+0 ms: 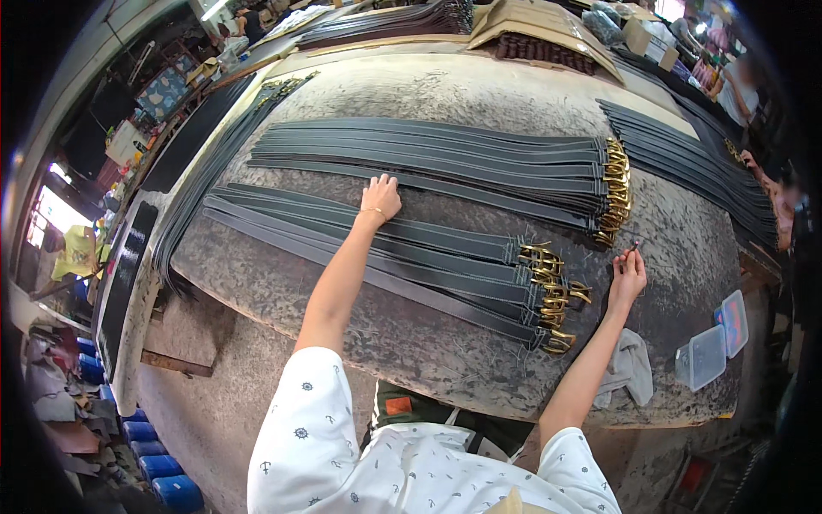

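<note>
An upper row of dark grey leather belts [428,147] with pale stitching lies side by side, gold buckles [616,193] at its right end. My left hand [382,199] is closed over the nearest belt of that row, its fingers curled at the strap's edge. Below my left wrist, a lower group of similar belts [445,257] fans out, with gold buckles [548,278] in a looser cluster. Just right of the buckles, my right hand [629,276] pinches a small dark thing [634,246] between thumb and fingers, too small to name.
The worn, scuffed table [257,278] bears everything. A grey cloth [632,367] and an opened clear plastic box [704,355] sit at its near right. More belts [685,158] lie far right, others [214,163] at left. Cardboard [548,34] covers dark pieces behind. People work at far right.
</note>
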Motion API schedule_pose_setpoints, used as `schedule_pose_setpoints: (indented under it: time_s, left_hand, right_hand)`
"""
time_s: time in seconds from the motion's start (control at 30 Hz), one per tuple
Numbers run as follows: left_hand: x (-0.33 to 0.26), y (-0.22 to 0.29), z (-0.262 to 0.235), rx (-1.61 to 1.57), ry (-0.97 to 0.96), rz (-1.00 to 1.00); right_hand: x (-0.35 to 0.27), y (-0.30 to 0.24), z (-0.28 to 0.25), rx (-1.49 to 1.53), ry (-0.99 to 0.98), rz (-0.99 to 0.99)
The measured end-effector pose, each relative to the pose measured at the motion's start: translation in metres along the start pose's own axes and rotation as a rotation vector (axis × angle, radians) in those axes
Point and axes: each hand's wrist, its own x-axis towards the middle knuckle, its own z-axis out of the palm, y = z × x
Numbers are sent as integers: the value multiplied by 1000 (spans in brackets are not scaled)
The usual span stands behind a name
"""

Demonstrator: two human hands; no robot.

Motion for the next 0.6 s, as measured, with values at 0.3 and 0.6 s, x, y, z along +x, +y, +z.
schedule_pose_setpoints:
  time_s: [0.3,0.6]
  left_hand:
    - [48,-2,-34,64,-163,432]
    - [60,9,-39,122,-272,520]
  right_hand:
    - [-2,-3,4,37,-17,12]
    - [-6,-9,5,8,-26,44]
